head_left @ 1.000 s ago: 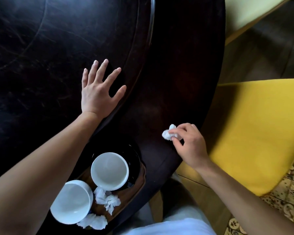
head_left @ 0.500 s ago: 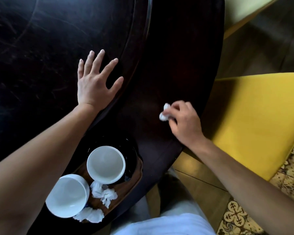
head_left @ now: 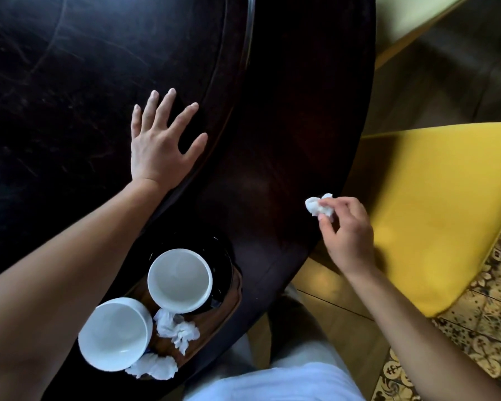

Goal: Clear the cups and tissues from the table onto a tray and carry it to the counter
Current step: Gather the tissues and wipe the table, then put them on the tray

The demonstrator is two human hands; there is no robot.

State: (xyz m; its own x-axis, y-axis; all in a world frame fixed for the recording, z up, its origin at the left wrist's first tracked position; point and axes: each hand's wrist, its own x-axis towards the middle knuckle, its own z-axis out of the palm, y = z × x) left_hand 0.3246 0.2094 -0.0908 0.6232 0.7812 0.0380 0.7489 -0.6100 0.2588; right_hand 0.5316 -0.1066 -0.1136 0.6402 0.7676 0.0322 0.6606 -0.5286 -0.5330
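Observation:
My right hand (head_left: 346, 233) pinches a small crumpled white tissue (head_left: 315, 206) just above the right edge of the dark round table (head_left: 287, 125). My left hand (head_left: 159, 146) lies flat on the table's raised inner disc, fingers spread, holding nothing. Near my body a brown wooden tray (head_left: 226, 316) sits on the table. It carries two empty white cups, one (head_left: 180, 280) on a black saucer and one (head_left: 115, 332) at the tray's near left. Two crumpled tissues lie on the tray, one (head_left: 177, 331) between the cups and one (head_left: 154, 369) at the near edge.
A chair with a yellow cushion (head_left: 434, 204) stands close against the table's right side. Patterned floor tiles (head_left: 475, 337) show at the lower right. A pale surface with a yellow edge (head_left: 411, 21) is at the top right.
My right hand has lifted the small tissue off the table and drawn it back toward the table's right edge. My left hand stays flat on the table.

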